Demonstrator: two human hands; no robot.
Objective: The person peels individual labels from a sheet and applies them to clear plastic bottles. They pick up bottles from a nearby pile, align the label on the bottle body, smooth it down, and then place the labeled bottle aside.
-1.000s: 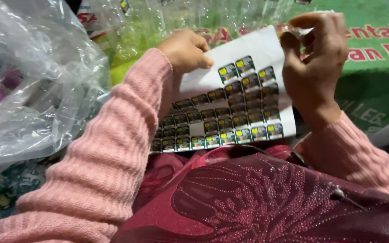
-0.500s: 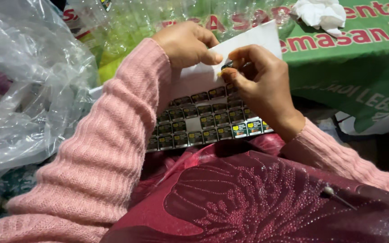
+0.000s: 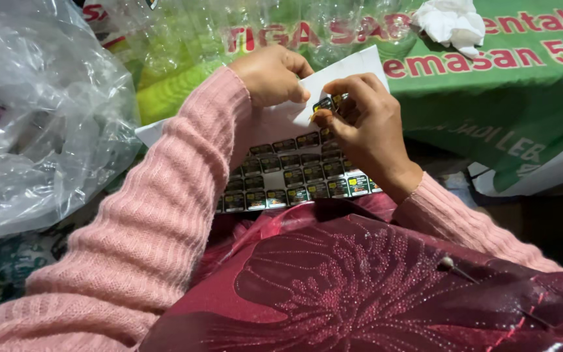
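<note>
Sticker sheet (image 3: 294, 171) of small dark labels on lap, left hand (image 3: 270, 75) gripping its white top edge, right hand (image 3: 366, 127) fingertips pinched on one sticker (image 3: 324, 104), green printed banner (image 3: 490, 98) behind.

White label sheet (image 3: 294, 166) of small black-yellow stickers lies before a green printed package (image 3: 490, 98).

Left arm sweeps in from seven o'clock, pink ribbed sleeve running up toward twelve, wrist bent sharply at the cuff. The left hand (image 3: 272, 75) sits curled at the top of the view, knuckles up, fingers folded under with the thumb tucked toward three o'clock. Right arm enters from four o'clock, sleeve ending at the wrist. The right hand (image 3: 366, 127) arches over, back facing the camera, fingers bunched and pointing to ten o'clock, thumb and forefinger tips pinched together. The two hands sit just beside each other, fingertips nearly meeting.
</note>
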